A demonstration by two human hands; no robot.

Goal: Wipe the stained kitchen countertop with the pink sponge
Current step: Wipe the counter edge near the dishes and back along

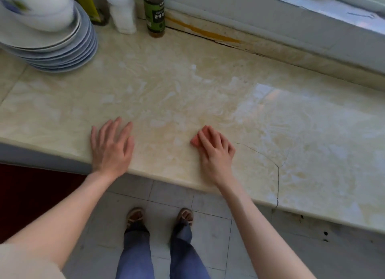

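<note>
Right hand point(215, 151) presses the sponge point(196, 138) flat on the worktop point(187, 87); left hand point(111, 145) rests open, apart; smears lie beyond.

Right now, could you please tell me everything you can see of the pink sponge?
The pink sponge is a small salmon-pink block, mostly hidden under the right hand, whose fingers press it flat on the beige marble-look countertop near its front edge. Only its far-left corner shows. It lies on a yellowish stain among wet, soapy streaks.
</note>
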